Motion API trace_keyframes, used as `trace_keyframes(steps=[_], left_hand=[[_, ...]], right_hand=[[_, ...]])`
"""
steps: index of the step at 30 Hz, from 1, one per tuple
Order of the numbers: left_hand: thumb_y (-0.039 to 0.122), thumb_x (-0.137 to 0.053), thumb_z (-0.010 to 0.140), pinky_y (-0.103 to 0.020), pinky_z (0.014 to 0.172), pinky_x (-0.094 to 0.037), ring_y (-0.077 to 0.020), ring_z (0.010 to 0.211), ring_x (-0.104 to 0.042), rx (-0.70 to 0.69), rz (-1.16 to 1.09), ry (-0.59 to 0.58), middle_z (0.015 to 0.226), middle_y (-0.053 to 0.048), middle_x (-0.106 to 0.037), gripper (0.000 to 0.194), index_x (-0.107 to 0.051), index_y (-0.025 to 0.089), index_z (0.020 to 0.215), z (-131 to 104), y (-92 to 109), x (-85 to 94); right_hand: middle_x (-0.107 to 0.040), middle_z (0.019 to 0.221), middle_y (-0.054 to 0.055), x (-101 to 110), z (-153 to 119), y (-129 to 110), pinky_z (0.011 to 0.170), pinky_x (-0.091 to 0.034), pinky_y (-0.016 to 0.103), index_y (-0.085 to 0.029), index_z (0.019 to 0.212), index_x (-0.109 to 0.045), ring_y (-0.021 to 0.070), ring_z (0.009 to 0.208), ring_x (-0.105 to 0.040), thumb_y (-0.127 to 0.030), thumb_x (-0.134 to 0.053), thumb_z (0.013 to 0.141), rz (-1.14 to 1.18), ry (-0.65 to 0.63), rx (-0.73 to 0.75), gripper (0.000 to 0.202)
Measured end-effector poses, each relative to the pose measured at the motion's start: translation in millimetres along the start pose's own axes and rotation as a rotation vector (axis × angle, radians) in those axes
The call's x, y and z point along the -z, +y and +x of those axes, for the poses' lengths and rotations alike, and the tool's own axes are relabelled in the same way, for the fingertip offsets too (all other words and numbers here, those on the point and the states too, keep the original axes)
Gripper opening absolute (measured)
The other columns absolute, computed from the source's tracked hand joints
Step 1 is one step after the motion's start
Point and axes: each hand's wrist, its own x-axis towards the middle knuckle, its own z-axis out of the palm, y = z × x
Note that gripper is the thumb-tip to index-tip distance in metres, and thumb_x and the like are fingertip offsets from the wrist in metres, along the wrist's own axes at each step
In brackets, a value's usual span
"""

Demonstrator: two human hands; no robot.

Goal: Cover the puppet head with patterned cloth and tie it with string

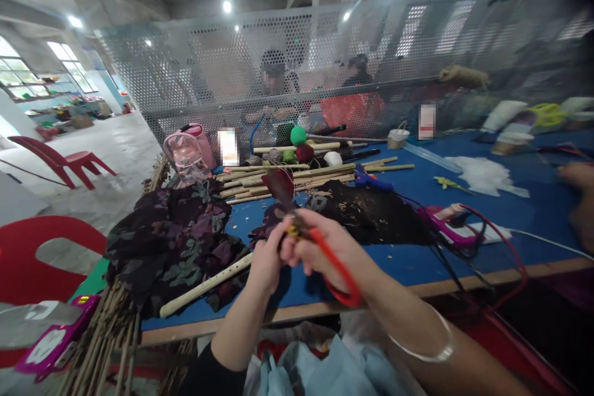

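My right hand (325,244) is closed on a red-handled cutting tool (336,272), whose looped handle extends below the fingers. Against it, my left hand (268,260) is closed too, with its fingers meeting the right ones. A dark red, blurred, flat-looking piece (279,187) sticks up just beyond both hands; I cannot tell which hand holds it. Left of my left hand, a pale bamboo tube (204,284) with a row of small holes lies on the blue table (315,288), partly over dark patterned cloth (171,235). What is inside my left fingers is hidden.
Bamboo sticks (288,180) and yarn balls (305,153) lie behind my hands. A dark cloth with shavings (366,213) and a magenta device with cables (450,226) are to the right. A perforated partition (208,62) stands behind, people beyond it. Another person's hand (578,174) is far right.
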Motion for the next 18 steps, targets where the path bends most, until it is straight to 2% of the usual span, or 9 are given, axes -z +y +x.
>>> trace_keyframes(steps=[2, 3, 6, 9, 13, 18], left_hand=[[0.052, -0.060, 0.073, -0.029, 0.052, -0.055, -0.0173, 0.061, -0.063, 0.094, -0.073, 0.001, 0.076, -0.012, -0.067, 0.046, -0.065, 0.007, 0.081, 2, 4, 5.9], [0.049, -0.062, 0.072, -0.028, 0.052, -0.056, -0.0160, 0.059, -0.062, 0.110, -0.084, 0.016, 0.076, -0.012, -0.068, 0.043, -0.066, 0.006, 0.077, 4, 7, 7.9], [0.042, -0.066, 0.072, -0.026, 0.050, -0.056, -0.0131, 0.052, -0.060, 0.107, -0.112, 0.038, 0.068, -0.011, -0.067, 0.036, -0.066, 0.006, 0.066, 7, 14, 10.0], [0.040, -0.066, 0.071, -0.024, 0.045, -0.055, -0.0117, 0.049, -0.058, 0.109, -0.170, 0.040, 0.065, -0.009, -0.067, 0.033, -0.067, 0.007, 0.066, 9, 20, 7.9], [0.040, -0.073, 0.063, -0.024, 0.049, -0.056, -0.0096, 0.051, -0.055, 0.049, -0.119, 0.074, 0.063, -0.006, -0.064, 0.034, -0.066, 0.007, 0.065, 4, 22, 6.6], [0.041, -0.075, 0.059, -0.026, 0.055, -0.056, -0.0092, 0.054, -0.054, 0.002, -0.099, -0.001, 0.062, -0.003, -0.061, 0.037, -0.066, 0.006, 0.065, -7, 16, 9.6]], right_hand=[[-0.053, 0.067, -0.002, 18, -32, 12, 0.043, -0.035, 0.017, -0.022, 0.102, -0.047, 0.0090, 0.052, -0.047, -0.061, -0.054, 0.076, 0.191, 0.145, -0.126, 0.048], [-0.052, 0.065, -0.002, 25, -48, 20, 0.042, -0.034, 0.017, -0.021, 0.103, -0.047, 0.0084, 0.049, -0.045, -0.064, -0.052, 0.076, 0.279, 0.179, -0.196, 0.051], [-0.054, 0.070, 0.002, 33, -88, 45, 0.048, -0.039, 0.021, -0.018, 0.100, -0.049, 0.0098, 0.052, -0.048, -0.074, -0.043, 0.073, 0.596, 0.068, -0.499, 0.062], [-0.058, 0.073, 0.006, 23, -108, 61, 0.056, -0.041, 0.022, -0.016, 0.093, -0.051, 0.0115, 0.060, -0.054, -0.075, -0.043, 0.072, 0.757, -0.012, -0.733, 0.064], [-0.058, 0.070, 0.004, 4, -99, 64, 0.053, -0.040, 0.021, -0.017, 0.091, -0.049, 0.0116, 0.059, -0.054, -0.073, -0.050, 0.070, 0.722, 0.046, -0.791, 0.059], [-0.055, 0.067, 0.002, -2, -68, 60, 0.046, -0.043, 0.022, -0.018, 0.090, -0.047, 0.0119, 0.053, -0.052, -0.071, -0.040, 0.077, 0.660, 0.048, -0.765, 0.054]])
